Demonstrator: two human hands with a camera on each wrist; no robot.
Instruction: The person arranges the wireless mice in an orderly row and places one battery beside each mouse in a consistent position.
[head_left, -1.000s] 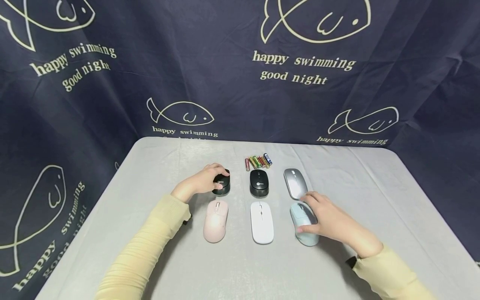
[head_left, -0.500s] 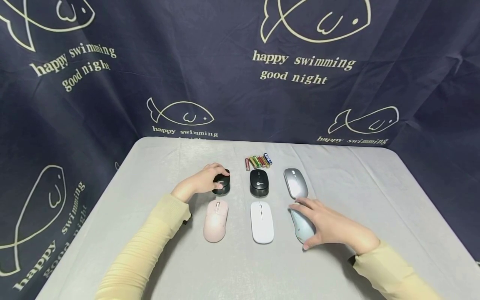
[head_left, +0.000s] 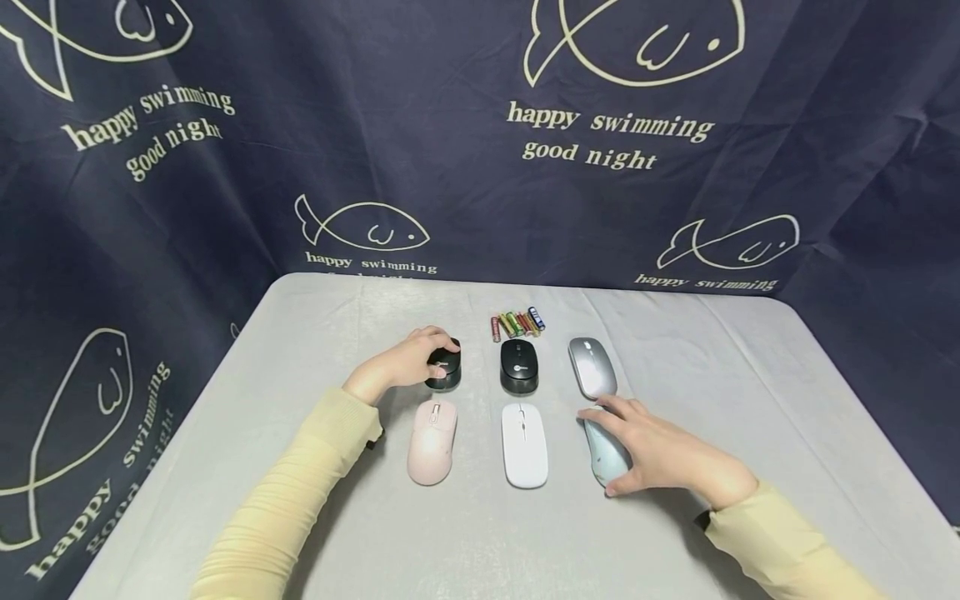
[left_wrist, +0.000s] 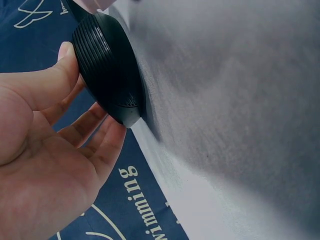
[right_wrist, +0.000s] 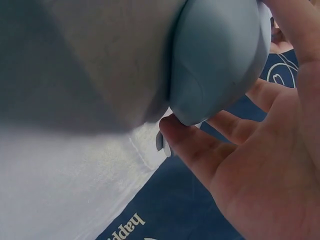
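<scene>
My left hand (head_left: pixel 401 360) grips a black computer mouse (head_left: pixel 447 360) at the back left of the table. In the left wrist view the thumb lies along the ribbed side of this mouse (left_wrist: pixel 107 65), with the fingers at its far edge. My right hand (head_left: pixel 663 450) spans a light blue mouse (head_left: pixel 605 454) at the front right, thumb at its near end and fingers at its far end. In the right wrist view, curled fingers touch the rim of the blue mouse (right_wrist: pixel 220 55). Both mice rest on the table, partly covered by the hands.
A pink mouse (head_left: pixel 432 442) and a white mouse (head_left: pixel 524 446) lie in the front row. Behind are another black mouse (head_left: pixel 519 365) and a silver mouse (head_left: pixel 592 367), close to my right fingertips. Several batteries (head_left: pixel 516 323) sit farther back. A dark blue curtain (head_left: pixel 480 167) hangs beyond the table.
Between one second and half a second ago, my right hand shifted over the light blue mouse, its thumb moving to the near end. Since then it has stayed put. My left hand keeps its place.
</scene>
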